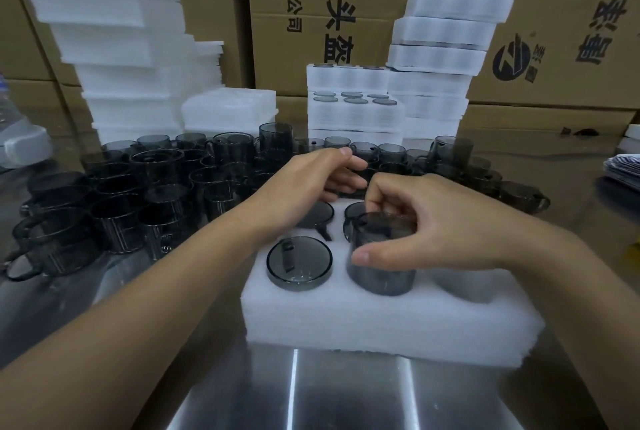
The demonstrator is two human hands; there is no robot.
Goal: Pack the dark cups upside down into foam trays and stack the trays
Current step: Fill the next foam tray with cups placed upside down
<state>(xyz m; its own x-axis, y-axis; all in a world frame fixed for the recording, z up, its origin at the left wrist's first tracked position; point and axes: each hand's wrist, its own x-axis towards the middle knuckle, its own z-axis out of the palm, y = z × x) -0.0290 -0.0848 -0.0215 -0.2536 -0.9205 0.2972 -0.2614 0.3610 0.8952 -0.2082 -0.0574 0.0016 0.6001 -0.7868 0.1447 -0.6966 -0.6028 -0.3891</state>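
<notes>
A white foam tray [381, 322] lies on the steel table in front of me. A dark cup [299, 263] sits upside down in its front-left hole, and another cup base [317, 215] shows in the hole behind it. My right hand [426, 228] grips a dark cup [381, 270], base up, partly sunk into the front-middle hole. My left hand [311, 183] reaches over the tray's far edge, its fingers curled around a dark cup [356, 183] among the loose ones there. The front-right hole [460, 287] is partly hidden by my right wrist.
Several loose dark cups [138, 194] crowd the table to the left and behind the tray. Stacked packed foam trays [356, 111] stand behind them, with a taller stack [446, 41] to the right. Empty foam sheets [131, 48] pile at the back left. Cardboard boxes [571, 31] form the back wall.
</notes>
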